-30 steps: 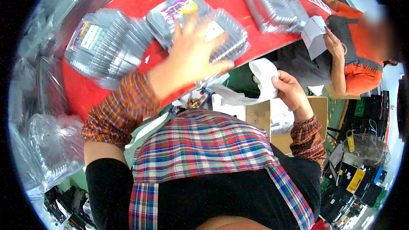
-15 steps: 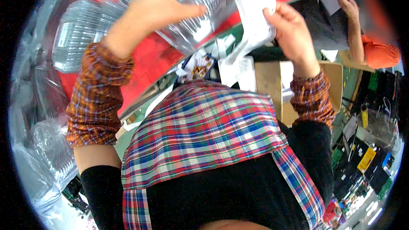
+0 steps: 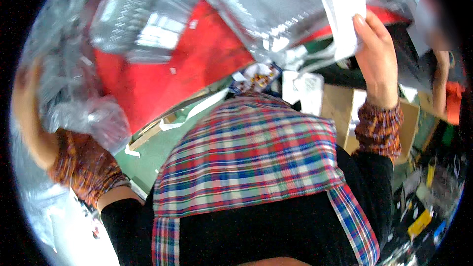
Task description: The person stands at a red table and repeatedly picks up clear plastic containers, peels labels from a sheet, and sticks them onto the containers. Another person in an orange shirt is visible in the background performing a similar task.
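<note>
My right hand pinches a long white paper strip between thumb and fingers. The strip loops up in front of the hand, and its tail trails down to the left. Far out to the left, my left hand reaches beside clear plastic wrapping; motion smears its fingers, so I cannot tell whether it holds anything. Clear plastic trays stand stacked on the red tabletop. Another bagged pile of clear plastic trays lies left of the strip.
Below the table edge sits an open cardboard box with white paper sheets beside it. A small container of mixed bits is near my apron. At the far right, a co-worker's arm with an orange sleeve shows.
My left hand has swung away from the bagged trays to the far left. My right hand still grips the paper strip. The whole view has shifted, with the table lying further right.
</note>
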Demonstrator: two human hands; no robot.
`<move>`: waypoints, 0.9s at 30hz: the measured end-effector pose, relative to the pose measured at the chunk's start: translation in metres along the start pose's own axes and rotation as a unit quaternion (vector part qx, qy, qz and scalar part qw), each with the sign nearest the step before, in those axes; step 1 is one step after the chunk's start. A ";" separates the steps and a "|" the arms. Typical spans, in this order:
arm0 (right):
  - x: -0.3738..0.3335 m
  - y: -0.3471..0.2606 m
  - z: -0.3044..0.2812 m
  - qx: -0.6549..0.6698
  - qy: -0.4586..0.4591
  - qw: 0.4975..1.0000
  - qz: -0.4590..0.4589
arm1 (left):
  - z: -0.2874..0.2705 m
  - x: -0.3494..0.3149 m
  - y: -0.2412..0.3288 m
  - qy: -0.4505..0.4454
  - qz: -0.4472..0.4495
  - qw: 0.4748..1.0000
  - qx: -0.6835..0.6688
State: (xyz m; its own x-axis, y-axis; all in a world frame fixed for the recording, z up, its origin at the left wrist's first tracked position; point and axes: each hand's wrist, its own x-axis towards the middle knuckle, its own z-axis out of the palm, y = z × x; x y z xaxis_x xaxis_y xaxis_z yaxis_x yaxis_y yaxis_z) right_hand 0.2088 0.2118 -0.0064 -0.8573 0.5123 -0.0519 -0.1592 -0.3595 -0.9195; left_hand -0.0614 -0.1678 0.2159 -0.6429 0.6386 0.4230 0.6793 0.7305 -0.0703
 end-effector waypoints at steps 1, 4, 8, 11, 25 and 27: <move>-0.002 -0.001 0.005 0.000 0.002 1.000 0.008 | 0.000 0.000 -0.018 -0.037 -0.030 0.996 0.070; -0.003 -0.003 0.022 0.011 -0.023 0.999 0.021 | 0.053 -0.012 -0.047 -0.150 -0.013 0.985 -0.078; -0.006 -0.003 0.033 -0.015 -0.055 0.998 0.035 | 0.115 -0.015 -0.047 -0.112 0.060 0.981 -0.145; -0.007 -0.006 0.054 -0.034 -0.068 0.996 0.048 | 0.095 -0.007 -0.037 -0.157 0.062 0.979 -0.112; -0.022 0.008 0.070 -0.096 -0.096 0.990 0.035 | 0.116 -0.003 0.116 -0.165 0.073 0.915 -0.362; -0.023 0.004 0.074 -0.095 -0.111 0.989 0.021 | 0.128 -0.024 0.159 -0.220 0.063 0.811 -0.538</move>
State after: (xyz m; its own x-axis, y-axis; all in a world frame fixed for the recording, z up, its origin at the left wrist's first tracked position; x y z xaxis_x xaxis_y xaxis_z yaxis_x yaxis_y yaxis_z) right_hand 0.1918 0.1408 0.0198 -0.9512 0.3077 -0.0242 -0.0440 -0.2128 -0.9761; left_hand 0.0166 -0.0361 0.0793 -0.4476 0.8893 0.0943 0.5128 0.1688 0.8417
